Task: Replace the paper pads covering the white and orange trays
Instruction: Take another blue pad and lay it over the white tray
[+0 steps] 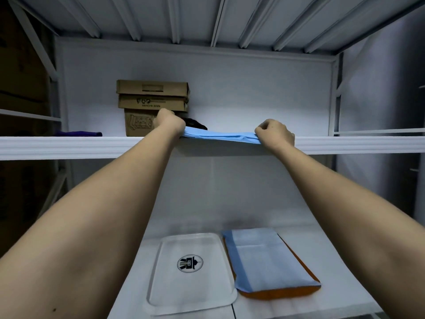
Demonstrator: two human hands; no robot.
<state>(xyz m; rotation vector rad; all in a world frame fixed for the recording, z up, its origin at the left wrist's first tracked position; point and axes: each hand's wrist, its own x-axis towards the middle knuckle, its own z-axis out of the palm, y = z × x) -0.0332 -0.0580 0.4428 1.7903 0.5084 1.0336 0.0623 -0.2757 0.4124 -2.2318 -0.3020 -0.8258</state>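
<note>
The stack of blue paper pads (pixel 218 136) lies at the front lip of the upper shelf (pixel 92 147), right of the cardboard boxes (pixel 151 104). The left hand (pixel 169 122) and right hand (pixel 274 133) each pinch one end, grip closed on the paper. It looks light, thin and floppy, likely to sag or shed sheets, so holding both ends suits it. Below the shelf, the white tray (pixel 190 300) sits bare and the orange tray (pixel 282 294) is covered.
</note>
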